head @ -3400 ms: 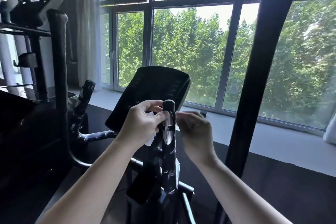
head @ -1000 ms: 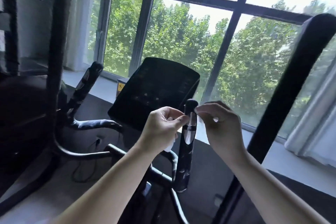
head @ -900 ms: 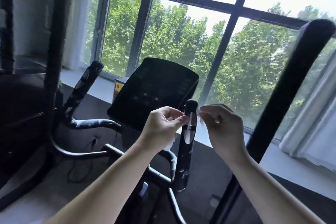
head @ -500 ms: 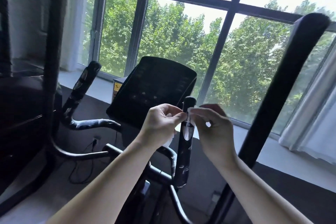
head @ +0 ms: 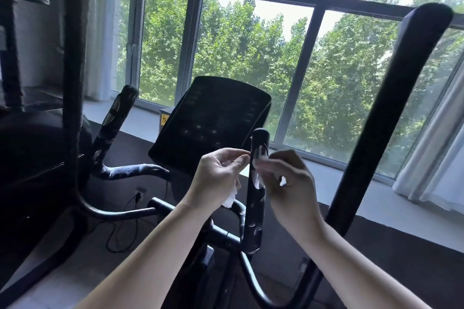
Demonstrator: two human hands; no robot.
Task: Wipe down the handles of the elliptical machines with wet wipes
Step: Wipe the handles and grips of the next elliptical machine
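short handle [head: 254, 218]: black, glossy, with pale scuffed streaks along its wrap
wet wipe [head: 232, 195]: thin white sheet, soft and crumpled
console [head: 211, 123]: matt black plastic, smooth face
tall handle [head: 391, 113]: black, matt, looks like foam or rubber padding
frame tube [head: 118, 213]: dark metal, smooth, faint sheen
window frame [head: 303, 55]: dark grey metal, smooth; clear glass panes
curtain [head: 434, 158]: white cloth, sheer, hanging in folds

Grey floor [head: 82, 268] under elliptical machine [head: 216, 241], cable [head: 120, 236].
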